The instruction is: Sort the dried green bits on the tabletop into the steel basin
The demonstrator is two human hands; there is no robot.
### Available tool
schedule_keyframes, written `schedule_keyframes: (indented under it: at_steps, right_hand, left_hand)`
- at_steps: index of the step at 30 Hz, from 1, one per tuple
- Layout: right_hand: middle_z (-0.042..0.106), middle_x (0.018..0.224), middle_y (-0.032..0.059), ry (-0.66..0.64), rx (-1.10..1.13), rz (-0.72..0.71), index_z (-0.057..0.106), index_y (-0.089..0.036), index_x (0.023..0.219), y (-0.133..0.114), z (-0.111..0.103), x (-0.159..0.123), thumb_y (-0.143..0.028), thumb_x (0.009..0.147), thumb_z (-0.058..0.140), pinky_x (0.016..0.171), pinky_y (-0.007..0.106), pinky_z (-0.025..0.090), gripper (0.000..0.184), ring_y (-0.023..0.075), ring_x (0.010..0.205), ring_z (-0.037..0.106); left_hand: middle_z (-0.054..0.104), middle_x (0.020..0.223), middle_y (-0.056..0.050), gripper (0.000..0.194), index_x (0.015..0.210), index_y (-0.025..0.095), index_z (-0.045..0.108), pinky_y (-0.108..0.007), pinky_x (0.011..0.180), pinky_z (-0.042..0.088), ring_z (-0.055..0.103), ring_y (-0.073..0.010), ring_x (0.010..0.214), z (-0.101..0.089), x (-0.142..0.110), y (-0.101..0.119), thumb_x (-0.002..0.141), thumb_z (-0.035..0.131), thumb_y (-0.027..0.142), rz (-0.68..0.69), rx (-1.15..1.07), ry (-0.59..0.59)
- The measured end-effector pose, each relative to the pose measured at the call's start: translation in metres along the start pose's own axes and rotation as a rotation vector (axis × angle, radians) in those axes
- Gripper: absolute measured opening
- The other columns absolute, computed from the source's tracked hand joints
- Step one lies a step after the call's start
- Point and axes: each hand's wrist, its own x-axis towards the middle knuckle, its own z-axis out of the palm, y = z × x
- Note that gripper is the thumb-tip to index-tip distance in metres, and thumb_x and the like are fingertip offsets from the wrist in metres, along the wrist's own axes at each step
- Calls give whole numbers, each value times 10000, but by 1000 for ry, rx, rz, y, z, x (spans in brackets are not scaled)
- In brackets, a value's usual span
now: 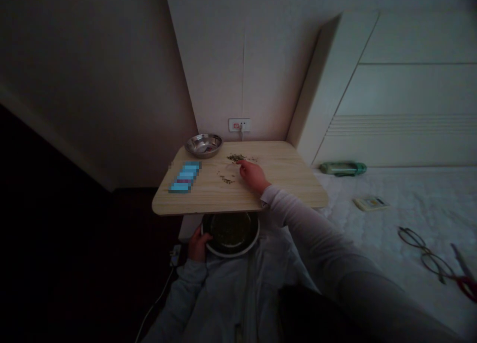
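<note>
My left hand [198,244] grips the left rim of a round dark bowl [230,231] with a pale rim, held at my lap below the table's front edge. Its thumb lies over the rim; dark contents, too dim to make out, fill the inside. On the light wooden table [283,184], my right hand [253,175] has its index finger stretched to the edge of a pile of small dark grains [235,157], the other fingers curled. A smaller scatter of grains [226,179] lies nearer me, left of that hand.
A steel bowl [203,145] sits at the table's back left, with a blurred-out phone [185,177] in front of it. A wall socket [239,125] has a plug in it. On the bed at right lie a green bottle [343,168], a small packet [370,203], glasses [425,253] and red-handled scissors [465,283].
</note>
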Motion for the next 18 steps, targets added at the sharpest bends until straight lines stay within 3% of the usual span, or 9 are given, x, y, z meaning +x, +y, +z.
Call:
schedule_keyframes:
  at_steps: [7,18]
  right_hand:
    - [573,916,101,-91,-170,-90,476,-176,1062,-12,0,-4,-209,785,302,789,354,290,329,195,840,505]
    - [595,869,86,-124,-357,-310,492,-165,1014,-17,-4,-25,-189,798,332,743,297,242,270,169,822,503]
  left_hand:
    - [594,595,20,351,726,153,628,-242,581,386,514,-145,603,0,2,-1,392,521,150,13,14,40]
    - [591,590,24,357,742,149,618,-249,580,390,511,-138,591,-1,3,-3,398,527,155,-10,-17,17]
